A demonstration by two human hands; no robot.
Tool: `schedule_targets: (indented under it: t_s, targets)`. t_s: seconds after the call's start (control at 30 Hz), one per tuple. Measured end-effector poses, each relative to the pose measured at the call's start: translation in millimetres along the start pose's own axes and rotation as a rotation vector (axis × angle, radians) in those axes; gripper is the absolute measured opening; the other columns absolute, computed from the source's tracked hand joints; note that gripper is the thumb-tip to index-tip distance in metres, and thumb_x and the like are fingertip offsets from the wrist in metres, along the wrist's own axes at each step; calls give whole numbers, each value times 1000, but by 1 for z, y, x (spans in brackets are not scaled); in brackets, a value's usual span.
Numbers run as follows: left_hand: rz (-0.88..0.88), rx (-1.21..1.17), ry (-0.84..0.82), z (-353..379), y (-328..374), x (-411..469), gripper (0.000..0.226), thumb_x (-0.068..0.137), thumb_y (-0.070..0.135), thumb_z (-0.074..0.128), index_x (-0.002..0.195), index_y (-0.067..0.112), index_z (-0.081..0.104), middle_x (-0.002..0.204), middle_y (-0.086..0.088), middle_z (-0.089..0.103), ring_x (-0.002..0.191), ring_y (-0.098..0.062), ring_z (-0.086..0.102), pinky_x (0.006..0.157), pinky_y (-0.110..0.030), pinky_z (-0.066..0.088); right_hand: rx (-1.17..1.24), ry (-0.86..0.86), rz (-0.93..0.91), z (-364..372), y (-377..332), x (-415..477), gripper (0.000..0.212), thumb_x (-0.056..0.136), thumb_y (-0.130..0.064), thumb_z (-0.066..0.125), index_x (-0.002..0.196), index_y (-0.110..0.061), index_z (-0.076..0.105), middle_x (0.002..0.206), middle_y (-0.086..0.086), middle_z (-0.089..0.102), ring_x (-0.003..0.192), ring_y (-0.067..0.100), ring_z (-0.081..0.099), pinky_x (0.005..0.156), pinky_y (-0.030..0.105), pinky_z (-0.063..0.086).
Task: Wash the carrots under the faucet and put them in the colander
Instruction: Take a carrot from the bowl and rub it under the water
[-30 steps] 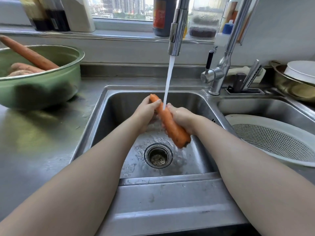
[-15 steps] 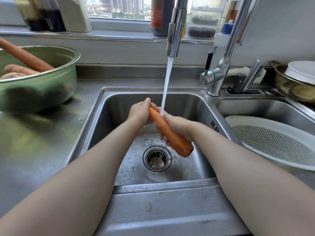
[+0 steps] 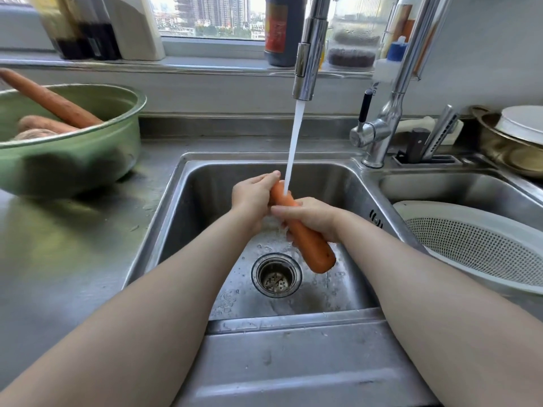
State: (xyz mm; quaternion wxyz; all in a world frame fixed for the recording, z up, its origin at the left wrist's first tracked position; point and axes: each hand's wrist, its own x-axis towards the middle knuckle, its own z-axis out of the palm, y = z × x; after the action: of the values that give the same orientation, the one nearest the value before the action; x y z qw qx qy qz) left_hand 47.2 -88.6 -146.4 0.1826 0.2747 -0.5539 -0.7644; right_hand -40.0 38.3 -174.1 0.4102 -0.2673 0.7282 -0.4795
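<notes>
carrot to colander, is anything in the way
Nothing visible blocks it. The carrot only has to pass over the steel divider between the basins to reach the white colander.

Steel bench [image 3: 73,259], wet in spots, with a double sink [image 3: 205,183] set into it. A green bowl [image 3: 88,168] sits on the left part, just beside the sink's left edge. The faucet [image 3: 374,148] base stands behind the divider, a knife slot [image 3: 426,160] lies right of it, a brass bowl [image 3: 490,139] sits at far right, and a white colander [image 3: 446,207] sits in the right basin.
</notes>
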Motion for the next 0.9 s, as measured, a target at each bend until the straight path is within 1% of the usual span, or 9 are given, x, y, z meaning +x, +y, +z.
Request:
schedule_targets:
  t_s: [0.13,0.23,0.33,0.43,0.53,0.63,0.73,0.83,0.9]
  targets:
    - [58,173,-19,0,-1,-1,27,102,34,64,100,11,78,95,-5,81,87,-23,78,79,-36,65,-80,42,-17,-4,3,2,26,89,-34,82,103,-14,74,92,8,76,84,21,73,90,42,60]
    - [52,242,-143,2,-3,-3,24,108,28,53,114,17,74,113,1,78,101,-20,75,86,-35,63,-85,63,-5,-9,6,3,20,91,-33,81,101,-16,75,94,6,79,85,19,74,85,37,58]
    - [60,262,-247,6,-3,-8,26,106,15,56,130,16,66,126,-1,72,110,-19,69,85,-28,62,30,35,16,-10,5,5,14,93,-14,76,106,-9,72,90,11,73,83,23,70,84,39,58]
    - [58,164,-155,7,-2,-10,9,101,14,66,105,16,74,108,-5,77,90,-15,71,68,-18,61,70,-18,42,-9,1,5,29,84,-3,74,112,-5,67,93,14,69,86,27,68,88,42,57]
    - [61,132,-71,5,-3,-5,11,98,13,69,92,19,76,96,-3,79,85,-15,73,67,-22,62,39,-19,25,-5,-1,6,37,74,-13,78,110,-10,67,97,13,70,91,28,69,94,46,58]
    - [71,158,-31,3,-3,-2,14,101,22,66,103,14,78,93,-1,80,85,-16,76,71,-27,63,62,-22,-25,-3,0,7,36,83,-25,81,114,-10,68,98,10,74,94,28,71,102,51,56]
    - [45,182,-40,-2,-2,3,27,104,33,61,97,14,78,98,-9,80,94,-26,77,85,-37,63,60,-44,-6,-5,0,2,41,96,-37,74,122,-6,66,101,11,76,98,30,73,99,49,57]
    - [17,193,-115,-9,-2,8,30,108,27,54,117,8,75,108,-15,78,94,-28,75,81,-34,61,49,-27,39,-3,-5,-2,63,94,-62,65,121,-5,66,97,11,76,94,29,73,99,52,58]
    - [3,175,-191,-13,-1,10,29,109,20,53,128,7,70,105,-13,77,89,-23,72,77,-31,58,110,10,67,1,-10,-2,67,99,-65,54,116,-1,64,90,13,73,85,29,72,91,53,61]
